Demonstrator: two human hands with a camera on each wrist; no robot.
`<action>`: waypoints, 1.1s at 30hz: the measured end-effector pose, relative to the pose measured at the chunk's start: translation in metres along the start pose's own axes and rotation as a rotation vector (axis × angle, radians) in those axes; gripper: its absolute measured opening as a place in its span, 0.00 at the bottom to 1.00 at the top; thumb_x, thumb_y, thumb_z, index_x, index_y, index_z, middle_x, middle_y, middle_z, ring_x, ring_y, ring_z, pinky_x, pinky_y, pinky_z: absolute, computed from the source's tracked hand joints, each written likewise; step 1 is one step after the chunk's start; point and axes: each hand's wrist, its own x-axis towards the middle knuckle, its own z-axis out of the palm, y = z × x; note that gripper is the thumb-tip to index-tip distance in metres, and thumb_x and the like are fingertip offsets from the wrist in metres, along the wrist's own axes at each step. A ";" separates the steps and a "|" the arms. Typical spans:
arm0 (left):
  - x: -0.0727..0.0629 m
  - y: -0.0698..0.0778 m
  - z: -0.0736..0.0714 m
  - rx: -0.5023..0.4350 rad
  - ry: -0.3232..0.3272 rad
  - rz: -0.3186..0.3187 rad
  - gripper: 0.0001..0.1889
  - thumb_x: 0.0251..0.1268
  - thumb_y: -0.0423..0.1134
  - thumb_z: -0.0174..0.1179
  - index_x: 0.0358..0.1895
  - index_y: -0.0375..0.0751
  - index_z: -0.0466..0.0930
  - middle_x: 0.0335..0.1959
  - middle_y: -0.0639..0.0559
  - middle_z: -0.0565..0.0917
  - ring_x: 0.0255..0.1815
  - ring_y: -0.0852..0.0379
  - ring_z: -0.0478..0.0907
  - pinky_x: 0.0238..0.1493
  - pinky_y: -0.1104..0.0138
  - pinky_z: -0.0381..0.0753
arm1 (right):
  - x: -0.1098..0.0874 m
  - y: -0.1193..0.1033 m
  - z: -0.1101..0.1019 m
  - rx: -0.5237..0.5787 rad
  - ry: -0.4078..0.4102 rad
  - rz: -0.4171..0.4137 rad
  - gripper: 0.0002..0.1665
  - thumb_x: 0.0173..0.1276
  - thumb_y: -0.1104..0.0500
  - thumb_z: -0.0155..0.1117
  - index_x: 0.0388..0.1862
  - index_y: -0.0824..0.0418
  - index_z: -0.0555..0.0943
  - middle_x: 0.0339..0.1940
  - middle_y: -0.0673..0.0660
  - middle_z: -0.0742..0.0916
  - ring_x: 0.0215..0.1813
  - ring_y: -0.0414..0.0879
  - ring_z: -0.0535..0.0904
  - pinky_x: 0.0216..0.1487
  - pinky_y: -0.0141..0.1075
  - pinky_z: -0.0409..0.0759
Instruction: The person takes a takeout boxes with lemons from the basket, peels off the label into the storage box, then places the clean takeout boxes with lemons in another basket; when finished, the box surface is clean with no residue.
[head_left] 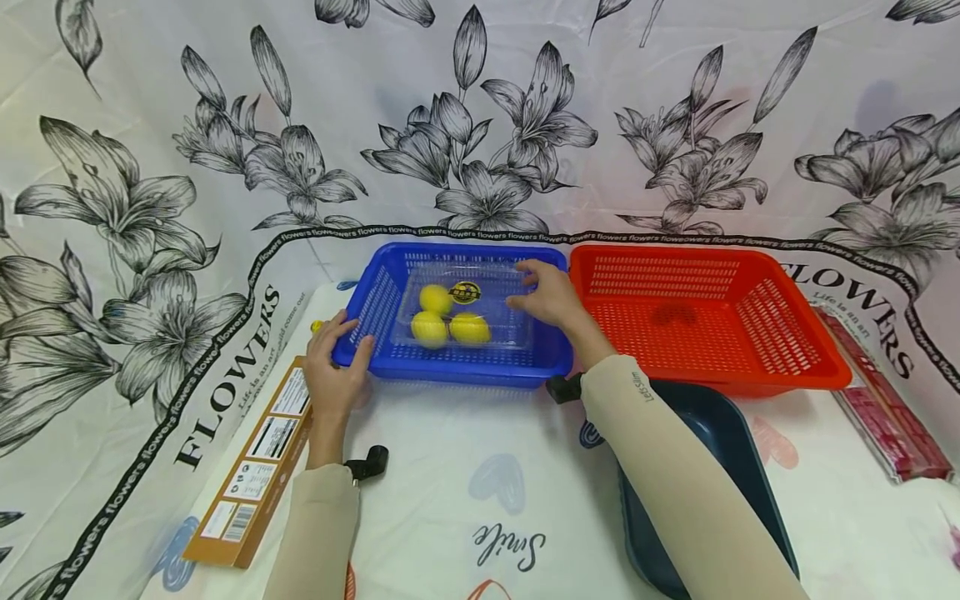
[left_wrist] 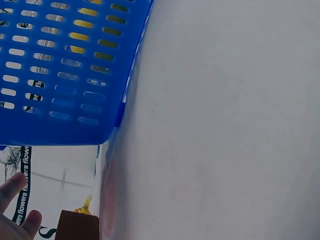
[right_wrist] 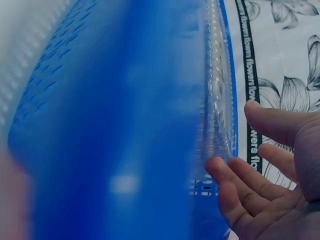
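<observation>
A blue plastic basket (head_left: 450, 371) holds a clear plastic box (head_left: 498, 321) with a round black-and-yellow sticker. Three lemons (head_left: 470, 328) show through the box, grouped in its left half. My left hand (head_left: 335, 367) is at the basket's left end, thumb and fingers spread; the left wrist view catches its fingertips (left_wrist: 32, 220) below the basket's corner. Over the box's right end is my right hand (head_left: 551, 293), fingers apart and loosely bent. In the right wrist view, its fingertips (right_wrist: 216, 165) are right at the box's edge, with the thumb held away.
A red basket (head_left: 675, 375) stands right of the blue one, with a dark tray (head_left: 712, 417) in front, partly under my right sleeve. An orange-brown carton (head_left: 258, 467) lies at left, a red-patterned pack (head_left: 892, 400) at far right. Floral cloth (head_left: 487, 167) covers the wall behind.
</observation>
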 end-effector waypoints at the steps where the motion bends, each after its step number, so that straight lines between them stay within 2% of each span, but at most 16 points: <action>1: 0.001 0.000 0.000 -0.005 0.000 0.000 0.20 0.62 0.44 0.70 0.56 0.41 0.86 0.68 0.50 0.81 0.74 0.47 0.70 0.79 0.50 0.60 | 0.002 -0.001 0.000 0.002 -0.007 -0.007 0.40 0.66 0.56 0.73 0.75 0.57 0.70 0.67 0.66 0.81 0.64 0.62 0.80 0.63 0.55 0.81; 12: 0.002 -0.002 0.003 -0.016 -0.007 0.010 0.20 0.61 0.44 0.70 0.55 0.41 0.86 0.67 0.50 0.81 0.73 0.47 0.72 0.77 0.50 0.64 | 0.017 0.001 -0.004 0.077 -0.113 0.017 0.39 0.68 0.54 0.71 0.76 0.57 0.69 0.67 0.66 0.81 0.64 0.63 0.79 0.68 0.57 0.77; 18: -0.005 -0.005 0.001 -0.005 -0.023 -0.032 0.20 0.62 0.44 0.70 0.56 0.42 0.86 0.69 0.52 0.80 0.74 0.49 0.71 0.78 0.51 0.65 | 0.023 0.013 0.002 0.210 -0.170 0.038 0.39 0.68 0.56 0.72 0.76 0.54 0.70 0.67 0.66 0.79 0.60 0.61 0.80 0.63 0.56 0.81; 21: -0.006 -0.006 0.000 -0.006 -0.025 -0.039 0.20 0.63 0.44 0.69 0.57 0.42 0.85 0.69 0.53 0.80 0.75 0.50 0.71 0.78 0.52 0.65 | 0.026 0.018 0.006 0.251 -0.184 0.022 0.38 0.68 0.57 0.72 0.76 0.53 0.70 0.67 0.66 0.78 0.61 0.60 0.79 0.63 0.56 0.81; 28: -0.005 -0.004 0.000 0.001 -0.013 0.010 0.20 0.61 0.43 0.70 0.55 0.41 0.86 0.68 0.51 0.81 0.73 0.47 0.73 0.76 0.50 0.66 | 0.033 0.020 0.010 0.238 -0.185 -0.028 0.35 0.68 0.57 0.72 0.73 0.52 0.74 0.66 0.66 0.77 0.61 0.59 0.76 0.65 0.56 0.78; 33: -0.001 -0.005 -0.002 -0.005 0.000 0.012 0.19 0.60 0.43 0.70 0.54 0.41 0.87 0.67 0.51 0.81 0.73 0.47 0.73 0.77 0.51 0.66 | 0.037 0.016 0.011 0.197 -0.184 -0.038 0.36 0.68 0.56 0.72 0.74 0.51 0.73 0.73 0.63 0.73 0.73 0.59 0.68 0.71 0.57 0.73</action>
